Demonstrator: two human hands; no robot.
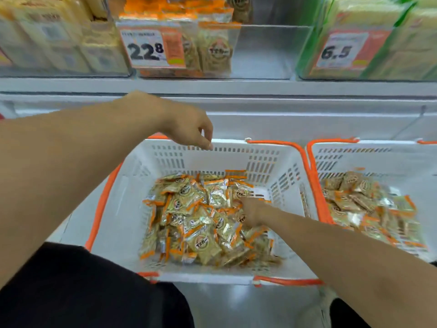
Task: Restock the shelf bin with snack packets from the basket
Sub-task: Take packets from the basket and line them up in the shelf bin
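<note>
A white basket [123, 209] with orange handles sits below the shelf, holding a heap of gold-and-orange snack packets [201, 223]. My right hand [254, 213] is down in the heap at its right side, fingers curled onto a packet there. My left hand [189, 126] hangs above the basket's far rim with loosely curled fingers, holding nothing. Up on the shelf is a clear bin [262, 48] with a "22.8" price tag [151, 49]. Matching packets stand in its left half; its right half shows only bare wall.
A second white basket [378, 157] with more of the same packets stands to the right, touching the first. Neighbouring bins hold pale packs [59, 39] on the left and green-edged packs [383, 39] on the right. My dark-clothed knees [82, 292] are at the bottom.
</note>
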